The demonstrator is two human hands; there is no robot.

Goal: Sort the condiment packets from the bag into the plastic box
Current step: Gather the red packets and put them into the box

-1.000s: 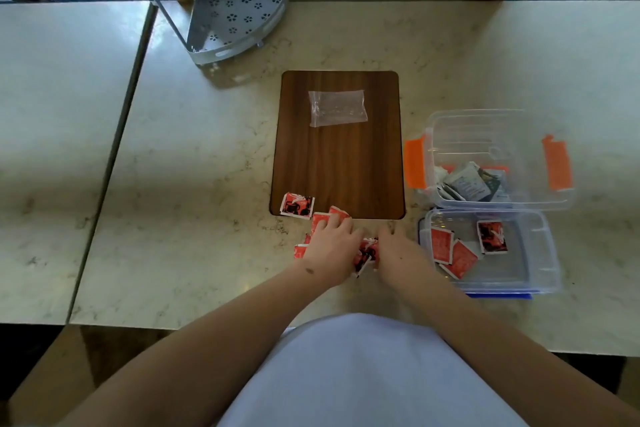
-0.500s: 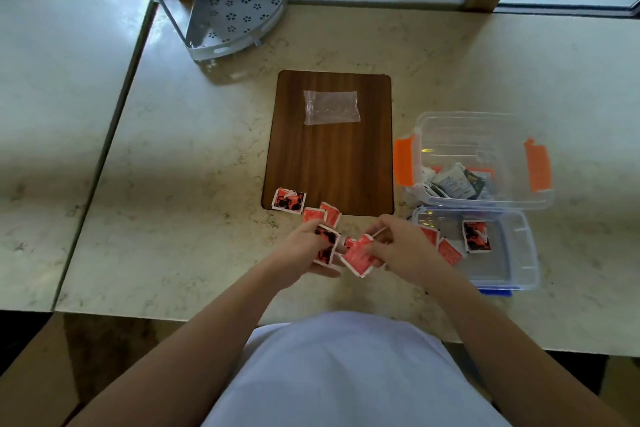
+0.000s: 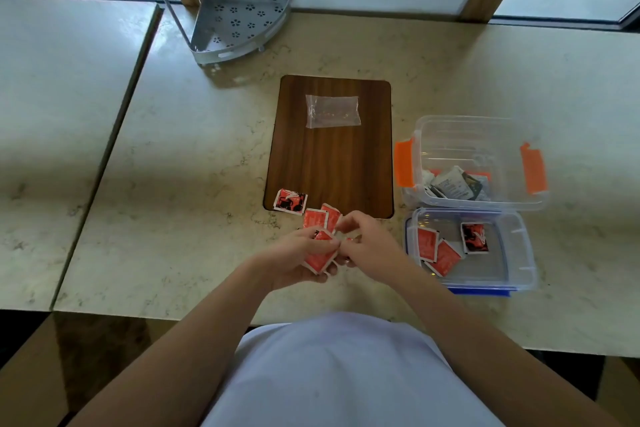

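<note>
Both hands have lifted off the worktop [image 3: 180, 156] since a second ago, when they were pressed flat over the loose pile near 6 o'clock of the wooden board [image 3: 332, 156]. Now the left hand [image 3: 298, 262] carries a small stack of red packets [image 3: 320, 253], its fingers clamped around the stack from below and the side. The right hand [image 3: 370, 244] meets it at the stack's 3 o'clock edge, fingers pinched together there, apparently squaring the bundle or adding a packet; I cannot tell whether it holds one of its own.

Three packets [image 3: 317, 218] remain on the worktop at 12 o'clock from the hands, one with a dark print [image 3: 290, 201] straddling the board's lower left corner. The emptied clear bag [image 3: 332, 111] lies on the far half of the board.

At 3 o'clock, the shallow blue-edged tray [image 3: 519, 267] already has three red packets, and the deeper plastic box with orange clips [image 3: 485, 135] behind it contains grey and white sachets.

My reading: gathering has replaced scooping, so the next move is likely carrying this bundle to the tray at 3 o'clock, then collecting the stragglers.
</note>
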